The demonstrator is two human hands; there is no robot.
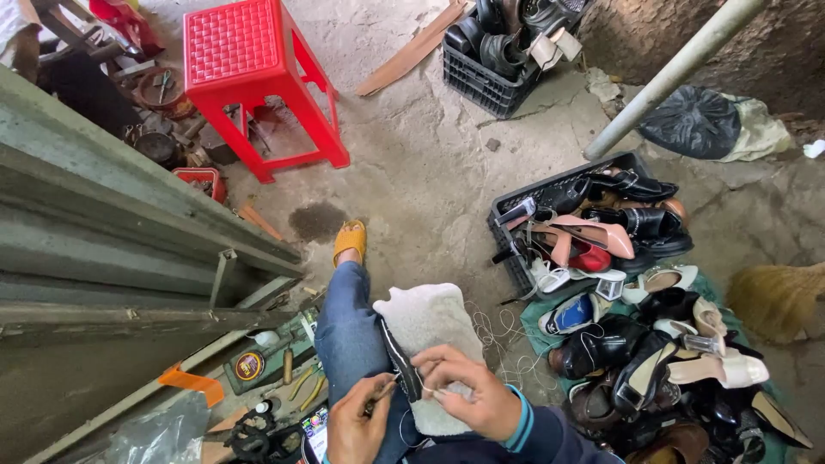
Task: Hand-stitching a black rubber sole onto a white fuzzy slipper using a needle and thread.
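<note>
Left hand [357, 428] clamped on thin awl-like tool [381, 394] pointing up-right at dark narrow shoe sole strip [400, 361], long axis running up-left across white fleecy pad [430, 331] on lap, pinned by closed right hand [468, 391], nearer of two

A red stool [249, 64] with a woven-look top is standing on grey floor [430, 163]. Blue jeans [348, 335] are lying under a cream fleece [430, 331]. A yellow sandal [349, 240] is showing. Black crates [507, 249] are holding black, pink and white shoes [601, 236]. A black bag [692, 120] is lying by a grey pole [670, 77].
</note>
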